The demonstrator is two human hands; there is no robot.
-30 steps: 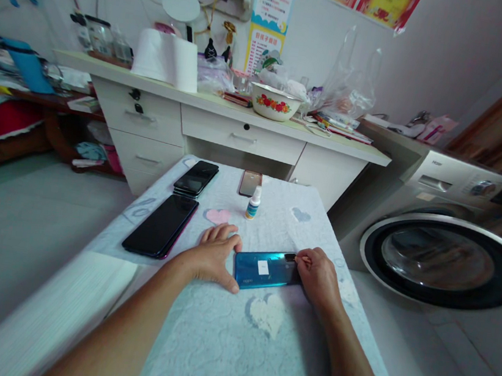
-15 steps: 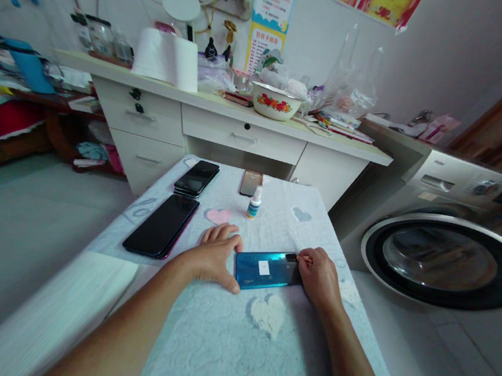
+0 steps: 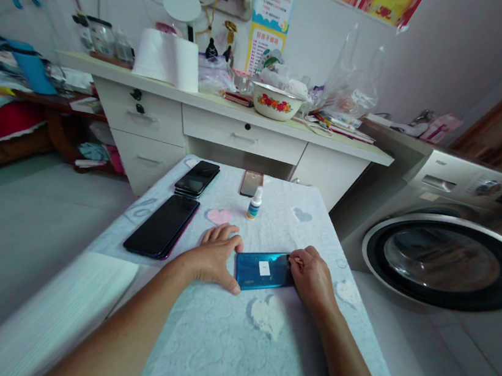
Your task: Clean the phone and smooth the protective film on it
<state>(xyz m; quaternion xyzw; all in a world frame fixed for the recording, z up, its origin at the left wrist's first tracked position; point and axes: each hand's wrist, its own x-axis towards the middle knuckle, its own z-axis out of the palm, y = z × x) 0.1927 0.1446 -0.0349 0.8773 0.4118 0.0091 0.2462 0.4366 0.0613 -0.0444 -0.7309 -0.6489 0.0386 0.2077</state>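
A shiny blue smartphone [image 3: 249, 273] lies back up on the cloth-covered table, with a small white sticker [image 3: 264, 268] on it. My left hand [image 3: 216, 257] steadies its left end, thumb at the near corner and index finger at the far one. Over the right end, at the camera area, my right hand [image 3: 312, 276] has its fingers pinched together against the phone's back. Whatever is between those fingertips is too small to make out. Beyond the phone stands a small white spray bottle [image 3: 254, 204] with a blue and yellow label.
To the left lie a large dark phone [image 3: 163, 226] and a stack of phones [image 3: 197, 176]. Another phone or case [image 3: 252, 183] rests at the table's far edge. A white desk [image 3: 248, 138] stands behind, a washing machine [image 3: 439, 237] to the right.
My right hand has slid a little to the left over the phone's camera end, covering more of it. My left hand and the phone stay in place.
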